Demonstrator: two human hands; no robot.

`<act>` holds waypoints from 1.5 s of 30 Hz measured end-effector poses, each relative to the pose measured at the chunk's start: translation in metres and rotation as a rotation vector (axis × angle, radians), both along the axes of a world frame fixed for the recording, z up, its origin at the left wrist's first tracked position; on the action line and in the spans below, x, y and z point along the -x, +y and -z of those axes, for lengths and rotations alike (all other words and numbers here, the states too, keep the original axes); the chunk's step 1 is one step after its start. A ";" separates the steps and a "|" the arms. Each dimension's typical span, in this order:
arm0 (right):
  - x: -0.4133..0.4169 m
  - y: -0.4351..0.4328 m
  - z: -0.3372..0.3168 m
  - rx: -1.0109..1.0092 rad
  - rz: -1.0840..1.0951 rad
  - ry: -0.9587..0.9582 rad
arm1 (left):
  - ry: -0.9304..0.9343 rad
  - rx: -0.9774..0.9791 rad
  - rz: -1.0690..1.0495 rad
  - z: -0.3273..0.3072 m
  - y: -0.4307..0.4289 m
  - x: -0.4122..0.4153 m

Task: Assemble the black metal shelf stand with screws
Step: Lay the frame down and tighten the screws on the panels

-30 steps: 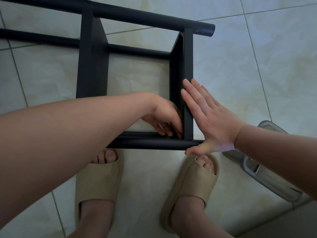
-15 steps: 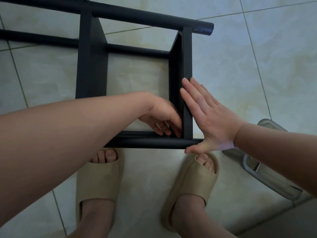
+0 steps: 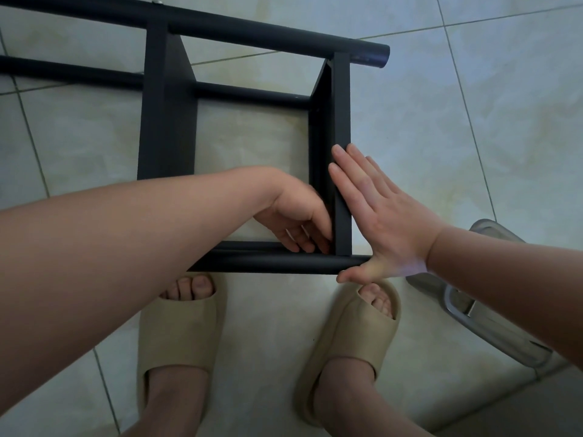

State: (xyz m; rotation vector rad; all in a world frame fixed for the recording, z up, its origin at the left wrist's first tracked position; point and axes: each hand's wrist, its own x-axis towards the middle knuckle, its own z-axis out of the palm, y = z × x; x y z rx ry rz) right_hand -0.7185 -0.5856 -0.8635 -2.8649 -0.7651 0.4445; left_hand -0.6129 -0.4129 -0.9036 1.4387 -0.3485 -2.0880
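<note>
Pressing the right hand (image 3: 385, 222), fingers straight and together, flat against the outer face of the end flat black panel (image 3: 342, 121) of the black metal tube-framed shelf stand (image 3: 167, 121), thumb at the near tube's end. Stand lying on its side on the pale tiled floor (image 3: 473, 121), just ahead of two beige foam slippers (image 3: 179, 335). Reaching the left hand (image 3: 296, 216) inside the frame to the near corner, fingers curled downward; cannot tell whether pinching anything. Under the right forearm, clear plastic container (image 3: 492, 326) holding a silvery metal piece, partly hidden.
</note>
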 end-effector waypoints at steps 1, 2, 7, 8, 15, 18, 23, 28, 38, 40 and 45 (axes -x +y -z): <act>0.000 0.000 0.000 0.003 0.000 0.003 | -0.001 0.001 -0.004 0.001 0.001 0.002; 0.000 0.000 0.000 0.004 0.000 0.003 | -0.010 0.009 -0.020 0.002 0.001 0.004; 0.000 0.001 -0.001 0.001 -0.001 0.005 | -0.024 0.044 -0.094 0.005 0.001 0.008; 0.000 0.001 -0.001 0.001 -0.001 0.005 | -0.024 0.046 -0.087 0.005 0.001 0.007; 0.000 0.001 0.000 -0.003 0.002 0.009 | -0.034 0.041 -0.059 0.000 0.001 0.000; 0.000 0.000 -0.001 0.002 0.000 0.011 | -0.040 0.036 -0.062 -0.001 0.001 -0.001; 0.000 0.000 0.000 -0.007 -0.003 0.002 | -0.072 0.042 -0.024 0.000 0.001 0.001; -0.001 0.000 0.000 -0.005 -0.004 0.006 | -0.071 0.042 -0.045 0.001 -0.002 0.004; 0.000 0.000 0.001 -0.011 -0.004 0.008 | -0.092 0.020 -0.016 -0.003 -0.002 -0.004; 0.000 0.000 0.001 -0.010 -0.001 0.007 | -0.094 0.026 -0.004 -0.002 -0.003 -0.001; 0.000 0.001 0.000 -0.013 -0.002 0.003 | -0.054 0.028 -0.033 0.003 -0.004 0.003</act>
